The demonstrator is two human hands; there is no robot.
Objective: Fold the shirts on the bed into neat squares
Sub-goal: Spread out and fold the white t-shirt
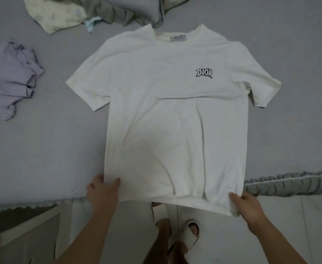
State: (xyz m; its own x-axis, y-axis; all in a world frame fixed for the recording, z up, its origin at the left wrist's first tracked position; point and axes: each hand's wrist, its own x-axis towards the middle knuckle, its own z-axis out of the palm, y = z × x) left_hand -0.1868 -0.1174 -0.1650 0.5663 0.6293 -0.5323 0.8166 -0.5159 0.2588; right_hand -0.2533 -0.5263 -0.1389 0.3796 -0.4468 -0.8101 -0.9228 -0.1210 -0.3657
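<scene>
A white T-shirt with a small black logo on the chest lies spread face up on the grey bed, collar at the far end, sleeves out to both sides. Its hem hangs over the bed's near edge. My left hand pinches the hem's left corner. My right hand pinches the hem's right corner, thumb on top of the cloth.
A crumpled lilac garment lies at the left. A pale mottled garment and grey bedding are bunched at the far end. The bed's ruffled edge runs along the near side; my slippered feet stand on the tiled floor.
</scene>
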